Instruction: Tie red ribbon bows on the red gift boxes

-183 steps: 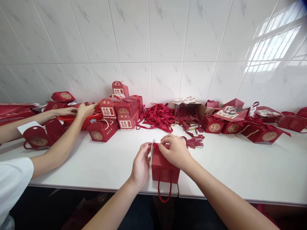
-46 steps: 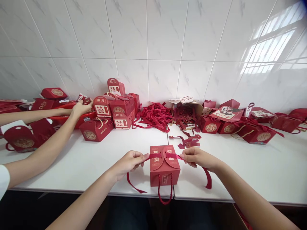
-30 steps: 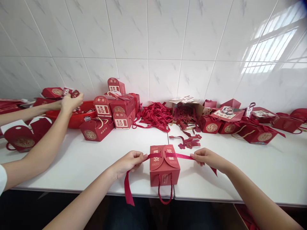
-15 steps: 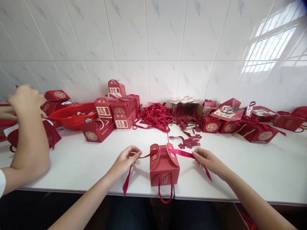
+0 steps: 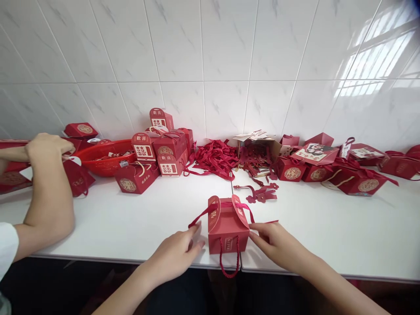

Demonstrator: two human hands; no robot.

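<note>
In front of me a small red gift box [image 5: 228, 234] stands upright at the table's front edge, its dark red cord handle hanging over the edge. A red ribbon [image 5: 201, 214] runs through its two rounded top flaps, with a loose end on each side. My left hand [image 5: 179, 251] is beside the box's left face, thumb and fingers apart, fingertips near the ribbon's left end. At the box's right face, my right hand [image 5: 280, 245] has its fingers stretched out, tips at the side. The ribbon's right end is partly hidden behind this hand.
Stacked red boxes [image 5: 172, 151], a red basket [image 5: 105, 164], a ribbon pile [image 5: 216, 159] and an open carton [image 5: 277, 148] line the tiled wall. Flower-ended strips [image 5: 260, 192] lie before the carton. More boxes [image 5: 292, 170] stand right; another person's arm [image 5: 52, 188] reaches in left.
Both my hands have let go of the ribbon ends and moved down and inward to the box's sides. The ribbon has gone slack. The other person's hand has shifted right and down.
</note>
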